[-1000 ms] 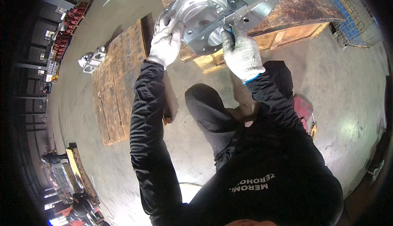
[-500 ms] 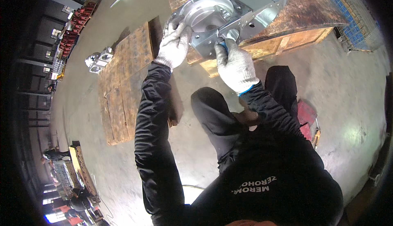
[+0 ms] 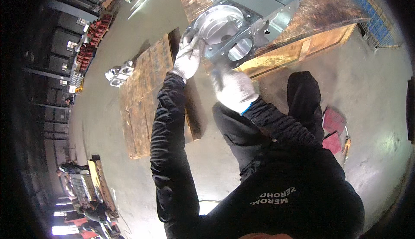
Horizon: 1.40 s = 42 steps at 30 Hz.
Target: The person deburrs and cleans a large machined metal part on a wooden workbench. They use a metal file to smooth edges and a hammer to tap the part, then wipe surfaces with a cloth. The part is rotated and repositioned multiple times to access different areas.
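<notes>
A large machined metal housing (image 3: 250, 22) with round bores lies on a big wooden crate (image 3: 298, 53). My left hand (image 3: 189, 55), in a pale knit glove, grips the housing's left edge beside the widest bore, its fingers over the edge. Just below the near corner of the housing is my right hand (image 3: 235, 89), gloved alike with a blue cuff edge. Motion smears its fingers, so whatever they hold cannot be made out.
To the left stands a lower wooden crate (image 3: 149, 94), with another metal part (image 3: 119, 73) beyond it. Red pieces (image 3: 333, 120) and an orange-handled tool (image 3: 347, 146) lie on the floor at right. A blue wire cage (image 3: 367, 14) stands at the far right. People work at lower left.
My right hand has moved left and toward me, off the small near bore. A small blue item showed in its fingers earlier. My left hand stays on the housing while the view shifts.
</notes>
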Tool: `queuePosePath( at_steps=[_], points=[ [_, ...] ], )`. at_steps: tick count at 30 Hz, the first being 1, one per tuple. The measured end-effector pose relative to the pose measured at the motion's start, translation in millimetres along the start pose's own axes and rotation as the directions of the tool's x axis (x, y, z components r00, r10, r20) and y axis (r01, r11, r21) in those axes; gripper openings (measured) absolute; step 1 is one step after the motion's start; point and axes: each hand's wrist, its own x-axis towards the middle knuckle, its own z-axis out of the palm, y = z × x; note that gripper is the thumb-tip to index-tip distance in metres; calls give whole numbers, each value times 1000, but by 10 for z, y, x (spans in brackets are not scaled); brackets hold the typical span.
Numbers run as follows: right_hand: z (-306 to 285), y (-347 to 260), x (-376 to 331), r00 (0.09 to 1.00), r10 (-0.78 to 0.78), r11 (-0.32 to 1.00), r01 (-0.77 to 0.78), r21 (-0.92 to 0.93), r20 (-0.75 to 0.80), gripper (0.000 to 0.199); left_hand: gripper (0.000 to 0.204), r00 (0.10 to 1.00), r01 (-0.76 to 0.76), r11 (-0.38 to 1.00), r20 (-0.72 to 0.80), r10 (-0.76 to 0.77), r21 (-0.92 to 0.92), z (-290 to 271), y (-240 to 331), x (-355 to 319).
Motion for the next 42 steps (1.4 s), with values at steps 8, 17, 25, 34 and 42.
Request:
queuePosePath(
  at_steps=[8,17,25,34,42],
  points=[
    [93,375,-533,980,-197,977,194,83,31,25,40,993,116,983,22,-114,-140,-136,165,-54],
    [-1123,1577,-60,985,-143,985,132,-113,-92,36,72,991,131,881,72,-111,-455,-268,675,-107],
    [-2302,2022,1578,777,-113,993,74,-89,-619,41,65,749,478,386,137,-648,-789,171,305,-228],
    [-2403,2327,3275,933,349,839,-271,-471,85,75,63,704,221,-146,262,-660,-964,293,515,-16],
    [-2290,2235,3094,867,492,801,-418,-428,75,68,57,680,205,-73,195,-707,-976,310,332,138]
  ],
)
